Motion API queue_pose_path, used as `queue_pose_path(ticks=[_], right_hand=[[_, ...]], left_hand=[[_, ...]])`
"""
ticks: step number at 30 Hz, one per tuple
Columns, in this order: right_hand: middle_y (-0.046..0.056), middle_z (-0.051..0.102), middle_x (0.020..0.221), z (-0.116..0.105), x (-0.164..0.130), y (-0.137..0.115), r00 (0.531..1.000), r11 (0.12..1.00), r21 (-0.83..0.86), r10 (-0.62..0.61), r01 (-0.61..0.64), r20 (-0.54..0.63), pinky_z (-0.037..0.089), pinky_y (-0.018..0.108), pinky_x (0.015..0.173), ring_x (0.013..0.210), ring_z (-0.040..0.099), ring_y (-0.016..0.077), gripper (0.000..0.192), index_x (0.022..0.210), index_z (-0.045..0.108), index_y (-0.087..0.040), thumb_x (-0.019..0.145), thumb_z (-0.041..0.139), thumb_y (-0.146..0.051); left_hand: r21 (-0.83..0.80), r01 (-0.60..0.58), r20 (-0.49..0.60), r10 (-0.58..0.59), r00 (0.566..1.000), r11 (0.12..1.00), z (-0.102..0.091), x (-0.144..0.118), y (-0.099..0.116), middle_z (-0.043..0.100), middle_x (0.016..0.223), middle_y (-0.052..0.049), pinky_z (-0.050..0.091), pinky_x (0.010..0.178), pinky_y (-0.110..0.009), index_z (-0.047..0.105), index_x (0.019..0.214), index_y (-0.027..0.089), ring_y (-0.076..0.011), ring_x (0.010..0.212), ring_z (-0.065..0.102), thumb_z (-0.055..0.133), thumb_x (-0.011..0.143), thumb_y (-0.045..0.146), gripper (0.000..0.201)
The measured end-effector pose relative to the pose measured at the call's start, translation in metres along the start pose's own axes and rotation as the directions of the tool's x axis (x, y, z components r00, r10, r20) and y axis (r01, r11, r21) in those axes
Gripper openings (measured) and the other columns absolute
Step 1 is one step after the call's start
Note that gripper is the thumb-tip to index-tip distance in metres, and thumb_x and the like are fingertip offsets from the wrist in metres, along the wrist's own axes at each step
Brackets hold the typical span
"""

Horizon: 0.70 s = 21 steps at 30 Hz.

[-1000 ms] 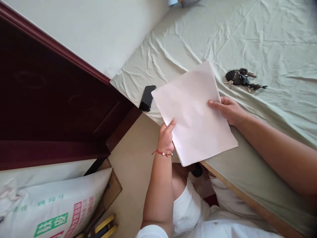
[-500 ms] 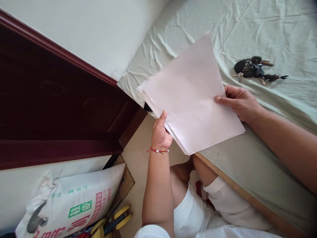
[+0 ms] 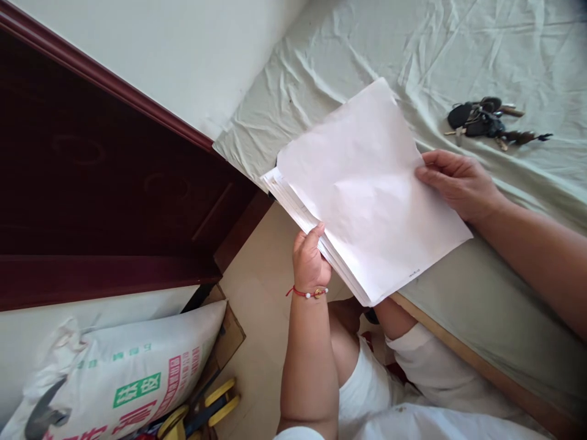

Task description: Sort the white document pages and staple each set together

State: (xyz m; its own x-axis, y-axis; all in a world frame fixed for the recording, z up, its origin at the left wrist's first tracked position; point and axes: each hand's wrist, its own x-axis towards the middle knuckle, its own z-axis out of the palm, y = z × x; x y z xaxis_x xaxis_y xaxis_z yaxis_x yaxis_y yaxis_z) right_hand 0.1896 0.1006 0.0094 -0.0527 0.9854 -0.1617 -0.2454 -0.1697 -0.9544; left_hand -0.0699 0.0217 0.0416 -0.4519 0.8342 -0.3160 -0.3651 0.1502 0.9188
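Observation:
A stack of white paper sheets point(image 3: 367, 195) is held tilted between both hands, above the edge of the cloth-covered surface. My left hand point(image 3: 312, 260), with a red beaded bracelet on its wrist, grips the stack's left long edge, thumb on top and fingers hidden beneath. Sheet edges fan out along that side. My right hand point(image 3: 458, 183) pinches the right edge, its thumb on the top sheet. The top sheet looks blank apart from a tiny printed line near its lower edge.
A bunch of keys point(image 3: 493, 122) lies on the wrinkled pale green cloth point(image 3: 330, 67) beyond my right hand. On the left are a dark red wooden panel point(image 3: 92, 165), a printed white sack point(image 3: 151, 348), a hammer head point(image 3: 46, 412) and a yellow-and-black tool point(image 3: 222, 403).
Both hands and the paper stack have shifted right and slightly down in view. The top sheet has slid or lifted away from the left edge, so more sheet edges show there.

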Motion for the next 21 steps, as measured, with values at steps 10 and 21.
queue_pose_path(ticks=[10,21], right_hand=[[0.0,0.073,0.083,-0.001,0.001,-0.006,0.996,0.999,0.029,-0.037,0.04,-0.08,0.052,0.023,0.057,0.067,0.061,0.0128,0.029,0.089,0.075,-0.022,0.074,0.097,-0.035],[0.002,0.074,0.08,-0.009,0.013,-0.016,0.956,0.964,0.265,0.104,-0.029,-0.273,0.059,0.031,0.073,0.067,0.065,0.0133,0.008,0.081,0.072,-0.019,0.082,0.075,-0.012]], left_hand=[[0.006,0.03,-0.005,-0.03,1.0,1.0,0.004,0.003,-0.001,0.078,0.083,-0.001,0.055,0.104,-0.043,0.072,0.08,0.02,-0.0269,0.105,0.076,0.092,0.06,0.03,0.03],[-0.015,0.024,0.044,-0.023,0.999,1.0,0.005,0.008,-0.001,0.085,0.105,-0.009,0.055,0.112,-0.047,0.08,0.093,0.019,-0.0324,0.122,0.075,0.097,0.058,0.029,0.04]])
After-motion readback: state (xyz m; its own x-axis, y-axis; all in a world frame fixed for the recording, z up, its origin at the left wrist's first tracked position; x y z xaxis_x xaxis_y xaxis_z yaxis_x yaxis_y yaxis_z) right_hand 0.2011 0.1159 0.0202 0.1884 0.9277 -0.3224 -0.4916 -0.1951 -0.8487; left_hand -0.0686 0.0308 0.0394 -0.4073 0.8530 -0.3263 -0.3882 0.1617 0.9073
